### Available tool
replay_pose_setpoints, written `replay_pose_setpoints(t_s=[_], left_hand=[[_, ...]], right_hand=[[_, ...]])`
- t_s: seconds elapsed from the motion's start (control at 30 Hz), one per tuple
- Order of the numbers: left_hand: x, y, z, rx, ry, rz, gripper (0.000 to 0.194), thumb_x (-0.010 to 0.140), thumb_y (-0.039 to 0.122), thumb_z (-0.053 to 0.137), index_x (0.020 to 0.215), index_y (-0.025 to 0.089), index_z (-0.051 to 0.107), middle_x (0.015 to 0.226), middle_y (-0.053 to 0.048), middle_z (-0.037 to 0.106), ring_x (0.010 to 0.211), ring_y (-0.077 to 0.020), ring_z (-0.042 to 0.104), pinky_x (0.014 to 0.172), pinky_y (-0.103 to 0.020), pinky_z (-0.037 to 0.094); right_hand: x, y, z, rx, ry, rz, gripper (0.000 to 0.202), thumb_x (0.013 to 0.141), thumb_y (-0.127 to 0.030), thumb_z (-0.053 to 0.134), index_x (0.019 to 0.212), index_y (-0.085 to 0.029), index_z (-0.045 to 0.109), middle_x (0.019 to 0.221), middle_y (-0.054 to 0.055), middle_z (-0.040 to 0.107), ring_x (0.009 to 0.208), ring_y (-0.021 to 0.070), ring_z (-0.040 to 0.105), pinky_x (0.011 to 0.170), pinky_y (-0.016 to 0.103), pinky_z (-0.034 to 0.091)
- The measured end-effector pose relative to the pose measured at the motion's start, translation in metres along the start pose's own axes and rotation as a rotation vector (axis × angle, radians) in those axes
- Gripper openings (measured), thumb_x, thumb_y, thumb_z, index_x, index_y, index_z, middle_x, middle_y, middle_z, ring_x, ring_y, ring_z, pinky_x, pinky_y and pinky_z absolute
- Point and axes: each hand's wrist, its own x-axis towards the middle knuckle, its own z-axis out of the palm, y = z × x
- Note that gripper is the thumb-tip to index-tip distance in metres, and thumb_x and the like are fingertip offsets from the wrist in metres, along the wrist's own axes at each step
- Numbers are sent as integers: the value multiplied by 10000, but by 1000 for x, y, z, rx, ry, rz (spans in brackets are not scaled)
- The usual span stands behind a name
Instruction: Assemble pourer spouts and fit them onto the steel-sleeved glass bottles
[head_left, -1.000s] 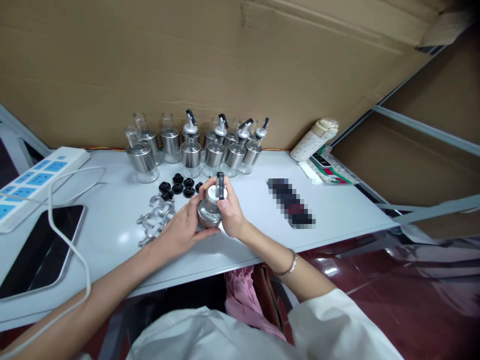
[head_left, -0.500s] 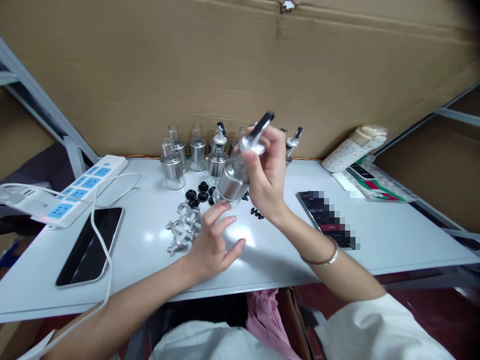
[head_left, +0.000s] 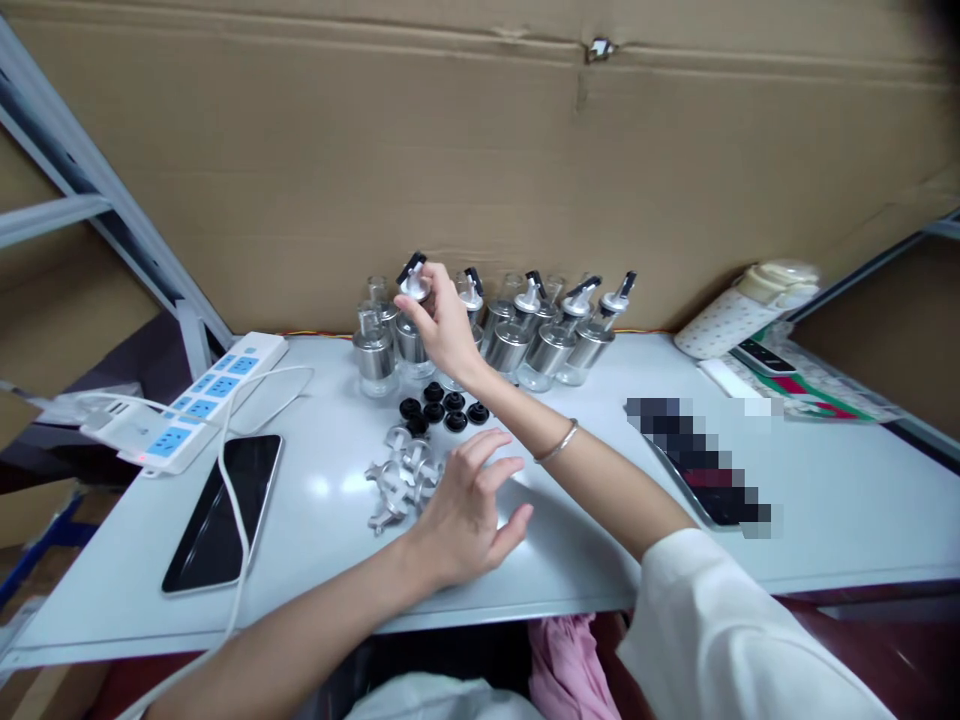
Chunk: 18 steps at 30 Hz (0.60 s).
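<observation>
The bottle (head_left: 410, 341) with a pourer (head_left: 414, 287) is located at the rear of the table (head_left: 570, 560), among other bottles near the cardboard panel (head_left: 300, 160). The right hand (head_left: 444, 325) has its thumb and fingers around the pourer; whether they grip or merely surround it cannot be determined. The left hand (head_left: 469, 515) is empty, fingers spread, beside the silver fittings (head_left: 394, 483). The bottle combines clear glass with a metal sleeve: it is presumably rigid, moderately light, breakable if knocked against its neighbours, and slippery on the smooth sleeve. The recommended hold is around the sleeve; the pourer's black lever (head_left: 410, 268) probably pivots and should not bear the load.
</observation>
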Motion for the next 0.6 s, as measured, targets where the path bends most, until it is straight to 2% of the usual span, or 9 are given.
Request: replay_pose_setpoints(t_s=[0.23, 0.33, 0.43, 0.5, 0.6], left_hand=[[2, -5, -4, 0, -8, -12, 485, 897, 234, 513, 1312, 200, 264, 1237, -176, 442, 1212, -291, 479, 931, -492, 503], [11, -13, -15, 55, 22, 12, 443, 907, 235, 506, 1295, 195, 296, 1225, -170, 464, 1202, -274, 484, 940, -464, 495], [21, -27, -33, 210, 83, -15, 341, 907, 164, 491, 1228, 199, 384, 1182, -136, 504, 1174, -258, 494, 967, -444, 468], [25, -38, -44, 278, 123, -116, 289, 910, 130, 466, 1185, 212, 423, 1152, -108, 528, 1132, -246, 521, 980, -454, 453], [26, -51, -57, 324, 150, -199, 219, 922, 128, 438, 1126, 207, 453, 1114, -90, 540, 1081, -228, 547, 953, -430, 474]], right_hand=[[-2, 22, 10, -51, -46, 156, 243, 912, -350, 540, 1096, -208, 467, 1008, 89, 597, 948, 238, 540, 910, 416, 423], [-6, 20, 8, -47, -87, 193, 348, 908, -353, 531, 1192, -171, 443, 1110, 136, 608, 1015, 257, 557, 961, 460, 410], [-20, 9, -1, -45, -150, 218, 537, 895, -354, 537, 1339, -112, 356, 1293, 214, 542, 1175, 293, 519, 1019, 485, 385], [-35, 0, -12, -56, -183, 181, 589, 882, -331, 550, 1387, -124, 329, 1387, 219, 475, 1286, 298, 445, 1054, 487, 362], [-62, -9, -36, -100, -225, 9, 354, 902, -240, 490, 1251, -189, 498, 1348, 157, 518, 1270, 269, 452, 1019, 467, 399]])
